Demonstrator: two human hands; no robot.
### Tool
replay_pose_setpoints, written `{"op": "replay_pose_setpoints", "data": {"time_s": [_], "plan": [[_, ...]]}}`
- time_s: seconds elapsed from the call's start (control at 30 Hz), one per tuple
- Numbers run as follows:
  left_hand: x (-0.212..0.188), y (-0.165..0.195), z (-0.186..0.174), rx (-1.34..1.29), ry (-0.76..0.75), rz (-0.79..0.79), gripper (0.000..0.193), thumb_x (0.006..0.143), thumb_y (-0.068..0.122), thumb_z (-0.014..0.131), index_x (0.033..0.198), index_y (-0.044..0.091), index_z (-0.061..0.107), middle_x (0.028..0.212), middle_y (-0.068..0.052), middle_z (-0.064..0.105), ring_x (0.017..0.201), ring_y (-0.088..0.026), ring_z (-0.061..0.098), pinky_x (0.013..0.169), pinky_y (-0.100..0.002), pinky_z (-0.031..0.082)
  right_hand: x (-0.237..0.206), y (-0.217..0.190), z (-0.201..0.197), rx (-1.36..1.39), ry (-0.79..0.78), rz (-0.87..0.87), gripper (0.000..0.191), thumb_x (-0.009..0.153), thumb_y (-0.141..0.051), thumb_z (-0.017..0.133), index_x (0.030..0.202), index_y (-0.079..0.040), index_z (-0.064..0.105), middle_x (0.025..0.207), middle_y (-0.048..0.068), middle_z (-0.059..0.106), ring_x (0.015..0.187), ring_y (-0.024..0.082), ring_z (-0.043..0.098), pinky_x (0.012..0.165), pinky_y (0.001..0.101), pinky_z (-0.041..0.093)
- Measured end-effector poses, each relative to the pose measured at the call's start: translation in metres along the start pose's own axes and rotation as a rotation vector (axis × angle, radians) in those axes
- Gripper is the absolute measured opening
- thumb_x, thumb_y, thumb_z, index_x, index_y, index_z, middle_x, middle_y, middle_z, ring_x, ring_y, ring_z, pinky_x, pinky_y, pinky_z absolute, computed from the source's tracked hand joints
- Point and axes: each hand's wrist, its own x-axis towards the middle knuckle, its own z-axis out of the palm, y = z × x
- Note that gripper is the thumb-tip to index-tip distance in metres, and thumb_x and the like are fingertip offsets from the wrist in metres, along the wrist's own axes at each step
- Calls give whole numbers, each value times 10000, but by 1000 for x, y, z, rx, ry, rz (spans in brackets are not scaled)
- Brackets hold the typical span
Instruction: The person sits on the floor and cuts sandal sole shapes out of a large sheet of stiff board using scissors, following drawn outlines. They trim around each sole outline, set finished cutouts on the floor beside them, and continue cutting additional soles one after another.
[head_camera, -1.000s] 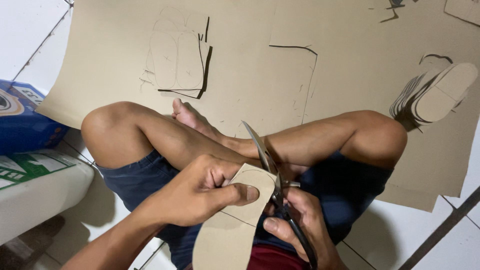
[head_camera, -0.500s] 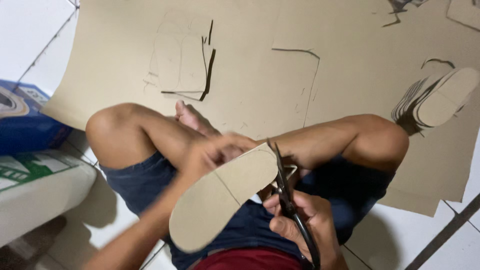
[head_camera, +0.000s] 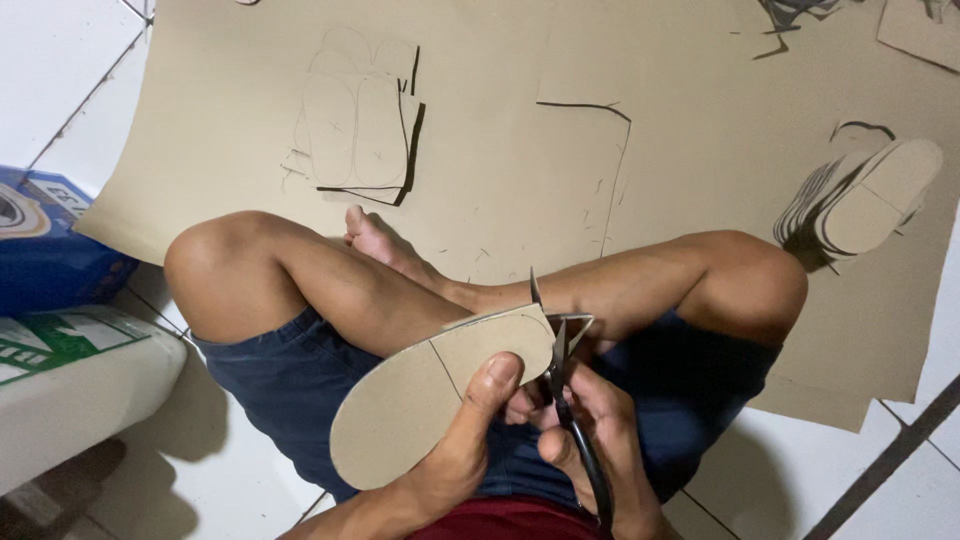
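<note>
Thumb and fingers (head_camera: 497, 378) of the left hand (head_camera: 462, 440) pinch the near edge of the sole cutout (head_camera: 430, 395), thumb flat on top, the rest hidden beneath. The right hand (head_camera: 590, 440) is clenched around the scissors (head_camera: 556, 360), fingers through the handles; the blades stand part open, tips pointing far, at the cutout's rounded right end.

The cutout lies over the lap, between the crossed legs, its long axis running from near left to far right. Half a second ago it sat at much the same slant but the left hand gripped it at the far end; a second ago that hand covered most of it. Now the grip has shifted to the near edge and the whole oval shows, with a pencil line across its middle. A thin offcut (head_camera: 575, 325) hangs at the blades, just beside the right end. Judging by that, the trimming around the toe looks nearly finished and the outline close to free.

Outward, the big cardboard sheet (head_camera: 500, 180) covers the floor (head_camera: 60, 80) beyond the knees, with traced soles and cut slits. A stack of soles (head_camera: 870, 205) lies far right. A blue box (head_camera: 45, 255) and a white box (head_camera: 70, 385) sit left.
</note>
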Motion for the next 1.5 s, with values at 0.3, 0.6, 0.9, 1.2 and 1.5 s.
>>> {"op": "replay_pose_setpoints", "data": {"time_s": [0.3,0.6,0.9,1.2,1.5], "plan": [[12,4,-17,17,-31,-19,679,954,351,608,1455,-70,427,1198,-224,658,1162,-264,662,954,-362,549,-7,7,-6,-57,24,64,782,729,-696,808,997,30,693,754,-9,570,689,78,510,607,226,396],[15,2,-28,136,-62,173,682,995,314,650,1428,-124,356,1134,-188,616,1178,-273,646,958,-378,555,-7,4,-5,1,18,86,813,702,-720,811,1024,17,695,775,16,590,710,106,537,621,268,418],[22,15,-39,214,-246,25,546,969,329,617,1297,-107,583,837,-134,747,989,-216,777,848,-326,608,-3,-2,-5,36,-48,64,812,722,-752,783,1036,-10,676,845,-24,565,773,77,507,679,237,405],[36,37,-54,388,-306,-101,381,913,368,674,911,3,785,566,-63,671,628,-177,757,590,-281,584,-6,0,-9,22,-66,162,816,686,-723,819,1017,11,688,792,-12,542,730,100,484,641,251,372],[47,43,-62,420,-340,285,426,904,320,779,1136,-24,681,1072,-157,695,1122,-265,647,999,-392,476,-4,-12,-12,-53,-134,247,874,641,-765,789,1040,8,715,791,12,561,712,114,497,626,265,384]]}}
